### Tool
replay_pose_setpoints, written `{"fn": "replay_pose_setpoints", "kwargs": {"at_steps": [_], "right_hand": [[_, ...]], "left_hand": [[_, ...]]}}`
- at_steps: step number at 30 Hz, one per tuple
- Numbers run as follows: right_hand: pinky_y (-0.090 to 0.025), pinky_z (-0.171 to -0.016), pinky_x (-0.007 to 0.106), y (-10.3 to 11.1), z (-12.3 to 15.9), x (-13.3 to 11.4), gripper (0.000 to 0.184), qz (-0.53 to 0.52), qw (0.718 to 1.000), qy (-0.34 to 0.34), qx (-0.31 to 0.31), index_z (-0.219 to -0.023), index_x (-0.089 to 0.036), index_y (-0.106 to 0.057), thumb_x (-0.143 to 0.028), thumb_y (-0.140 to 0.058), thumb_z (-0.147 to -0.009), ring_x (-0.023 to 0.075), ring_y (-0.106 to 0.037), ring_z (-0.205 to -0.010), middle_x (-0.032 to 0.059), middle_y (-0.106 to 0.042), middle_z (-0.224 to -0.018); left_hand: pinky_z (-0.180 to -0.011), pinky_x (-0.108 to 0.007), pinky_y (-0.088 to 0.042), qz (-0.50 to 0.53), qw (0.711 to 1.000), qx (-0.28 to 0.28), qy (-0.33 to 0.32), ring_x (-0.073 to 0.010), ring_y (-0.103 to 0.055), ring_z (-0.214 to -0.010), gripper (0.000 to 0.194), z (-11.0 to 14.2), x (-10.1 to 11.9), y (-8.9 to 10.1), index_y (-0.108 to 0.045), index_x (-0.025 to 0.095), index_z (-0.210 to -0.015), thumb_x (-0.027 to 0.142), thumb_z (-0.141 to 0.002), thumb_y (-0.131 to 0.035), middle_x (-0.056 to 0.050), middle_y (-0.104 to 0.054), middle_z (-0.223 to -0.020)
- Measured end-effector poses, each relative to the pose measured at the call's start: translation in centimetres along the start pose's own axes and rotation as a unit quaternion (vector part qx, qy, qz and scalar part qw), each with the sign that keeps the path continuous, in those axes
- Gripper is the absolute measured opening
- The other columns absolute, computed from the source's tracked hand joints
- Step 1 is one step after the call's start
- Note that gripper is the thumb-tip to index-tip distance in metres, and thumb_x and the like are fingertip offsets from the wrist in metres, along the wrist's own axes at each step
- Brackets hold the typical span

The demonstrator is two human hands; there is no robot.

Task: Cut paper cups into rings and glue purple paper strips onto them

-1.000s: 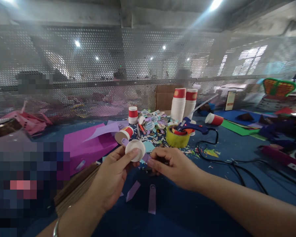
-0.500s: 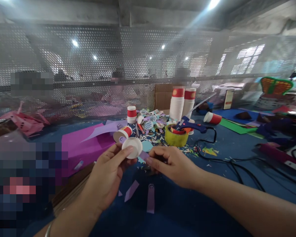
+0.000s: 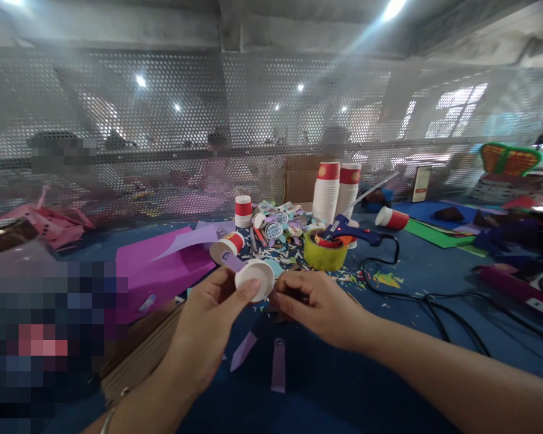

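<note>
My left hand [image 3: 212, 319] grips a shallow white paper cup bottom [image 3: 261, 278], its thumb pressed inside the rim. A purple paper strip [image 3: 232, 261] with a small drawn face sticks out from the disc's upper left edge. Close against the disc's right edge is my right hand [image 3: 319, 304], thumb and forefinger pinched together; whatever lies between them is hidden. On the blue table below the hands lie two more purple strips, one plain [image 3: 243, 351] and one with a drawn curl [image 3: 278, 364].
Behind the hands are a pile of decorated discs [image 3: 276, 226], paper scraps and stacked paper cups [image 3: 326, 196]. A hot glue gun [image 3: 355, 230] rests on a yellow tape roll [image 3: 323, 256], its black cable [image 3: 402, 289] running right. Purple sheets [image 3: 163, 265] lie left. A phone [image 3: 420, 184] stands at the back.
The cup bottom has turned and shifted slightly right in my left hand. A purple strip now shows at its upper left; the strip seen between disc and right fingers is out of sight.
</note>
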State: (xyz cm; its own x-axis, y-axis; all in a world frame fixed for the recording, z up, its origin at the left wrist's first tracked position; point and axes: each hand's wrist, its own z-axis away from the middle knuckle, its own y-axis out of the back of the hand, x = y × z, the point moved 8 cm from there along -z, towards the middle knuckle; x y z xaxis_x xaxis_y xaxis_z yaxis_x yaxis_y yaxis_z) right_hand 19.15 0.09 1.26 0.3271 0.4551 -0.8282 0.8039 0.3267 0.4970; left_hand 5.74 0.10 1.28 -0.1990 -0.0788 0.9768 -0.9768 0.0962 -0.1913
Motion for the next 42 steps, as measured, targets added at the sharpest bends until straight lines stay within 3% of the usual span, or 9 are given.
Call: {"fn": "replay_pose_setpoints", "kwargs": {"at_steps": [8, 11, 16, 23, 26, 30, 34, 39, 42], "right_hand": [[-0.045, -0.057, 0.026, 0.0, 0.0, 0.1, 0.013, 0.022, 1.000, 0.010, 0.018, -0.084, -0.020, -0.060, -0.025, -0.051, -0.091, 0.0134, -0.055, -0.063, -0.0001, -0.061, -0.073], [-0.047, -0.062, 0.027, 0.9, 0.1, -0.9, 0.006, 0.072, 0.995, 0.041, 0.063, -0.090, -0.019, -0.060, -0.024, -0.056, -0.089, 0.0143, -0.056, -0.069, 0.0012, -0.062, -0.081], [-0.051, -0.078, 0.034, 1.8, 1.0, -2.9, 0.038, 0.166, 0.965, 0.127, 0.159, -0.114, -0.017, -0.054, -0.022, -0.070, -0.080, 0.0187, -0.058, -0.088, 0.0064, -0.060, -0.103], [-0.047, -0.095, 0.037, 0.6, 1.7, -3.9, 0.046, 0.207, 0.942, 0.198, 0.177, -0.122, -0.017, -0.050, -0.014, -0.067, -0.079, 0.0215, -0.053, -0.111, 0.0098, -0.057, -0.115], [-0.048, -0.093, 0.037, 0.5, 1.8, -4.0, 0.045, 0.210, 0.936, 0.207, 0.190, -0.121, -0.016, -0.051, -0.012, -0.065, -0.079, 0.0218, -0.054, -0.109, 0.0103, -0.058, -0.113], [-0.052, -0.086, 0.038, 1.1, 1.8, -3.9, 0.047, 0.204, 0.937, 0.195, 0.205, -0.123, -0.018, -0.050, -0.017, -0.066, -0.079, 0.0232, -0.056, -0.106, 0.0111, -0.059, -0.114], [-0.053, -0.079, 0.038, 2.0, 1.7, -3.8, 0.047, 0.201, 0.940, 0.175, 0.212, -0.124, -0.018, -0.051, -0.023, -0.067, -0.079, 0.0240, -0.058, -0.099, 0.0112, -0.061, -0.112], [-0.053, -0.078, 0.039, 2.3, 1.5, -3.8, 0.047, 0.180, 0.953, 0.158, 0.186, -0.126, -0.016, -0.052, -0.023, -0.063, -0.081, 0.0231, -0.060, -0.094, 0.0115, -0.063, -0.110], [-0.054, -0.080, 0.039, 2.2, 1.6, -4.0, 0.048, 0.154, 0.960, 0.161, 0.168, -0.127, -0.017, -0.051, -0.021, -0.062, -0.081, 0.0229, -0.060, -0.095, 0.0112, -0.063, -0.113]], "left_hand": [[-0.074, -0.028, -0.051, -0.091, 0.995, -0.021, -0.042, -0.0188, -0.067, -0.085, 0.025, 0.7, 1.0, -0.5, -0.073, 0.023, -0.096, 0.035, -0.074, -0.076, -0.004, -0.076, -0.098], [-0.072, -0.031, -0.051, -0.166, 0.985, 0.002, -0.038, -0.0214, -0.067, -0.082, 0.021, 0.8, 1.3, -0.2, -0.075, 0.021, -0.087, 0.037, -0.076, -0.073, -0.005, -0.076, -0.088], [-0.068, -0.031, -0.050, -0.274, 0.959, 0.055, -0.052, -0.0217, -0.066, -0.079, 0.022, 0.6, 1.4, 0.8, -0.076, 0.021, -0.086, 0.041, -0.078, -0.069, -0.004, -0.076, -0.084], [-0.059, -0.028, -0.047, -0.329, 0.939, 0.049, -0.088, -0.0189, -0.063, -0.070, 0.023, 1.1, 1.4, -0.4, -0.072, 0.020, -0.068, 0.038, -0.080, -0.064, -0.002, -0.071, -0.071], [-0.062, -0.029, -0.047, -0.284, 0.956, 0.033, -0.063, -0.0192, -0.063, -0.070, 0.021, 1.3, 0.8, -0.6, -0.074, 0.020, -0.076, 0.039, -0.080, -0.065, -0.002, -0.071, -0.072], [-0.071, -0.031, -0.051, -0.095, 0.995, -0.025, -0.022, -0.0204, -0.064, -0.078, 0.015, 1.2, 0.2, -0.9, -0.075, 0.021, -0.077, 0.035, -0.078, -0.069, -0.003, -0.073, -0.077], [-0.083, -0.036, -0.053, 0.062, 0.997, -0.044, 0.030, -0.0229, -0.065, -0.090, 0.015, 0.6, 0.1, -0.8, -0.077, 0.023, -0.087, 0.030, -0.074, -0.074, -0.004, -0.074, -0.090], [-0.075, -0.026, -0.052, 0.072, 0.993, -0.065, 0.061, -0.0155, -0.064, -0.084, 0.030, -0.2, -0.3, -0.6, -0.076, 0.025, -0.098, 0.021, -0.068, -0.082, -0.002, -0.072, -0.099], [-0.079, -0.024, -0.051, 0.053, 0.991, -0.116, 0.049, -0.0162, -0.063, -0.094, 0.038, -0.2, -0.3, -1.1, -0.071, 0.027, -0.110, 0.021, -0.073, -0.079, -0.003, -0.071, -0.103]]}}
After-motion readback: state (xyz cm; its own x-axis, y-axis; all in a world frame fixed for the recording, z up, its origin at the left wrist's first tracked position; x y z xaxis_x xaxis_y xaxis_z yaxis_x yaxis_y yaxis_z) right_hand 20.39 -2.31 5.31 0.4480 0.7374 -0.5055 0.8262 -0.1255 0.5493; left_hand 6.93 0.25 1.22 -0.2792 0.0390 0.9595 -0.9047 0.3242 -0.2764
